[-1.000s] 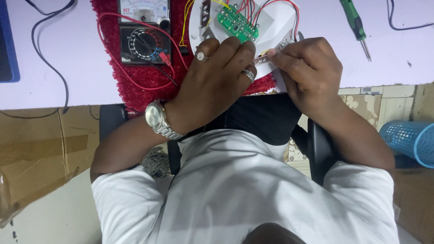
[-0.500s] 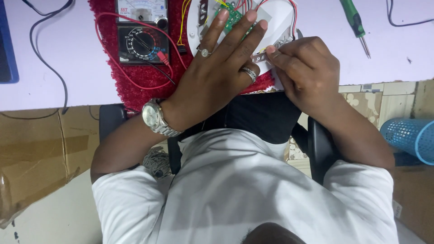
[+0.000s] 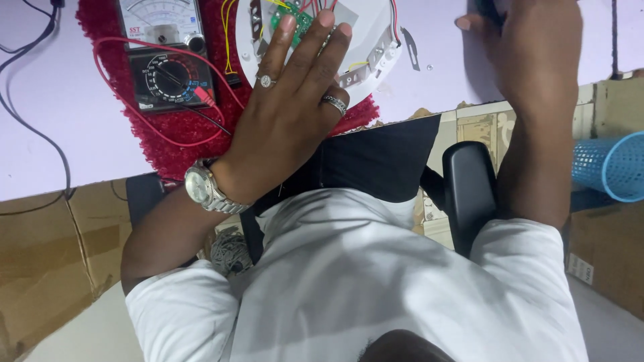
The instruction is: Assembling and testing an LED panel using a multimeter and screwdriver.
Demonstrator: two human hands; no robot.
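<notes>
Presently I judge the step to be a steadying hold with a reach off to the side: my left hand point(image 3: 288, 110) lies flat, fingers spread and gripping nothing, pressing on the round white housing point(image 3: 376, 30) over its small green circuit board point(image 3: 290, 19), which sits at the far edge of the red mat point(image 3: 174, 151) on the pale table point(image 3: 54, 127). My right hand point(image 3: 537, 50) is out beside the housing, curled around something dark at the frame's top edge (I cannot tell what it is, nor how firmly it is held). The next move, as I assess it, calls for keeping the housing pinned while that hand returns. The analogue multimeter point(image 3: 164, 57) is cropped at its top, and the board is mostly covered by my fingers.
</notes>
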